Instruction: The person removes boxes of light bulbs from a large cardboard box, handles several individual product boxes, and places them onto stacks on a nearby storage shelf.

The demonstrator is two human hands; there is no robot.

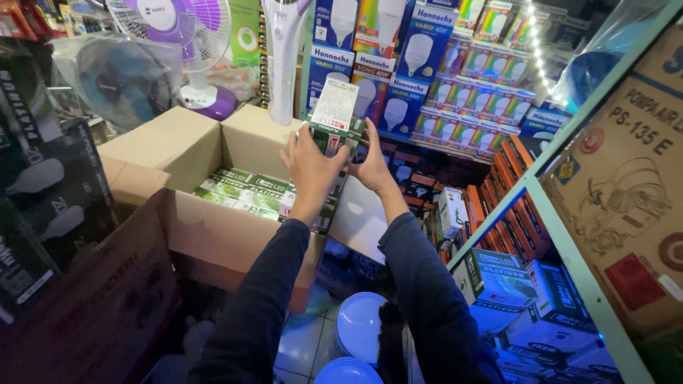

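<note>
The open carton [213, 235] is showing plain matt brown cardboard, slightly rough; the small green-and-white boxes [245, 190] inside are looking like printed card with a faint sheen (the held box [334, 114] too); the fan [186, 28] is gleaming as smooth glossy plastic; the sleeves [420, 284] are appearing soft dark cloth.

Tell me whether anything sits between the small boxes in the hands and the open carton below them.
Nothing visible does. The left hand and right hand grip a stack of small green-and-white boxes right above the open cardboard carton. Its flaps are folded outward, and only a layer of similar boxes lies inside.
</note>
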